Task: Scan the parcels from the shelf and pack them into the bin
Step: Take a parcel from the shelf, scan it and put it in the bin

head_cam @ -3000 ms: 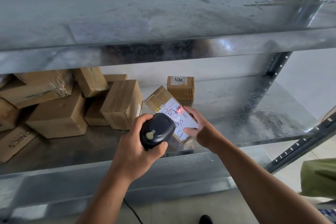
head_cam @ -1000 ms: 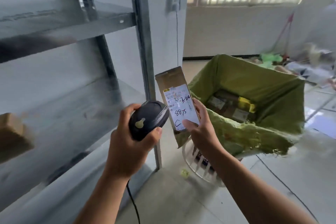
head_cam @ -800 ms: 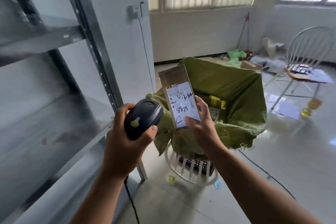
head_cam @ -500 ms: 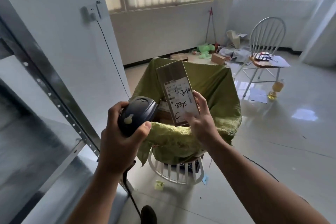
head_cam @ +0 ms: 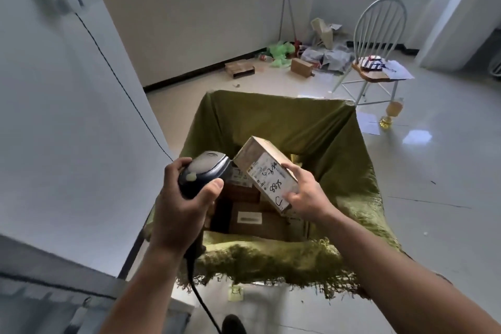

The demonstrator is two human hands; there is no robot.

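Observation:
My right hand [head_cam: 305, 192] grips a small cardboard parcel [head_cam: 264, 169] with a white handwritten label, held tilted over the open mouth of the bin [head_cam: 287, 122], which is lined with a green sack. My left hand [head_cam: 184, 206] grips a dark handheld barcode scanner [head_cam: 204, 171] just left of the parcel, its cable hanging down. Several brown parcels [head_cam: 252, 221] lie inside the bin below my hands.
A corner of the metal shelf [head_cam: 54, 301] shows at the lower left. A white wall [head_cam: 67, 116] with a thin black cable stands at the left. A white chair [head_cam: 376, 43] with papers, loose boxes [head_cam: 301, 67] and litter sit on the floor behind the bin.
I turned from the shelf to the bin. My right hand brought the parcel from upright in front of me down to a tilt over the bin's opening; my left hand kept the scanner.

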